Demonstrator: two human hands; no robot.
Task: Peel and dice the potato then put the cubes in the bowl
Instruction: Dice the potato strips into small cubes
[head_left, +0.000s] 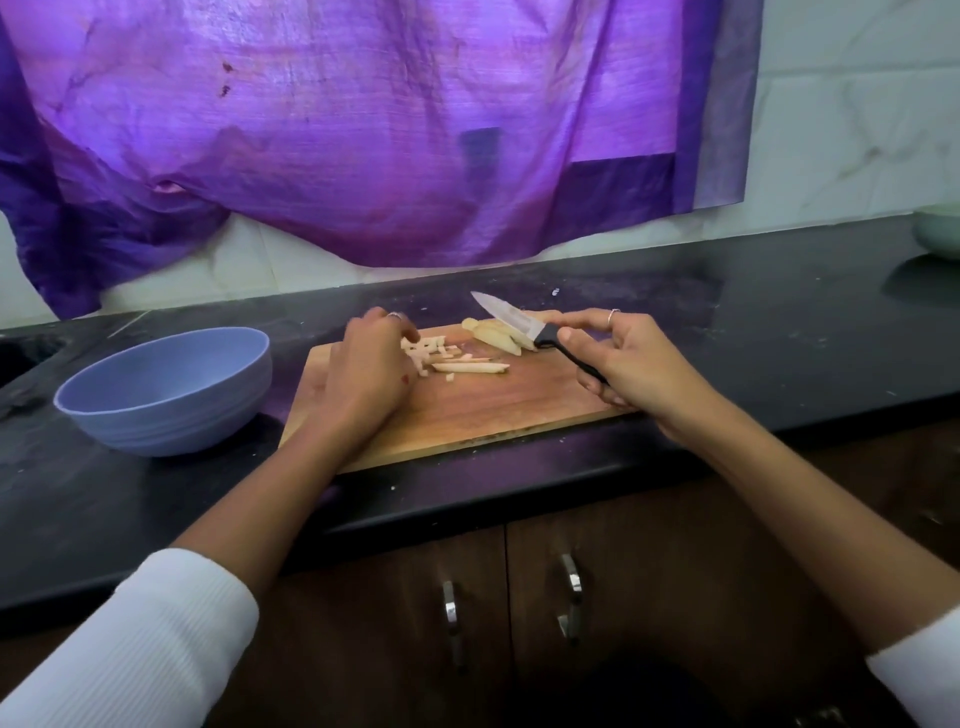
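Observation:
A wooden cutting board (483, 410) lies on the black counter. On it are pale potato sticks and small cubes (457, 364) and, behind them, a stack of peeled potato slices (493, 335). My left hand (371, 364) rests on the board's left part with curled fingers over the cut pieces; whether it pinches any is hidden. My right hand (628, 358) grips the black handle of a knife (511, 319), its blade raised above the slices and pointing up-left. An empty blue bowl (166, 389) stands left of the board.
A purple cloth (363, 130) hangs on the tiled wall behind the counter. A pale bowl (937, 234) sits at the far right edge. Brown cabinet doors with metal handles (511, 608) are below the counter edge.

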